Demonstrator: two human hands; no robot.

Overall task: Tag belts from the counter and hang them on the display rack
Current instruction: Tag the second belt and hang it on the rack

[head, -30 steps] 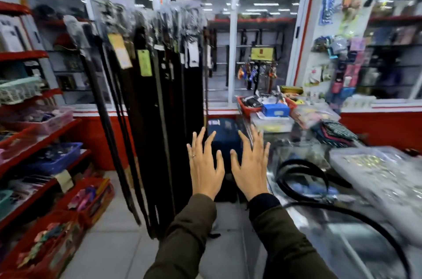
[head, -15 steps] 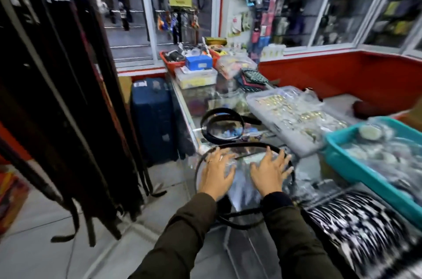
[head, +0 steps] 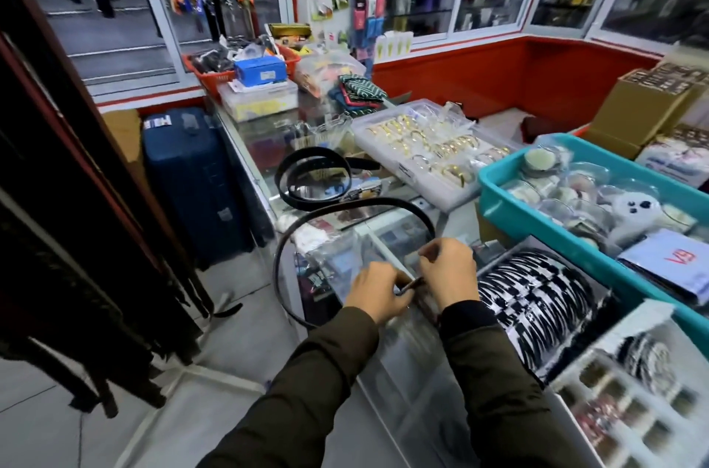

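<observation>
A long dark belt (head: 307,226) loops over the glass counter (head: 406,364) and off its left edge. My left hand (head: 378,289) and my right hand (head: 450,272) are both closed on the belt's ends, close together above the glass. A second black belt (head: 312,180) lies coiled on the counter farther back. Hanging belts of the display rack (head: 69,237) fill the left edge, blurred and dark. I cannot make out a tag.
A blue suitcase (head: 192,183) stands on the floor beside the counter. On the counter sit a white tray of gold bangles (head: 429,149), a teal bin (head: 495,195) of packets, a black-and-white box (head: 537,299), and cardboard boxes (head: 644,99) at right.
My view swung from the rack to the counter. My hands went from raised and spread, to flat on the glass, to closed on the near belt's ends.
</observation>
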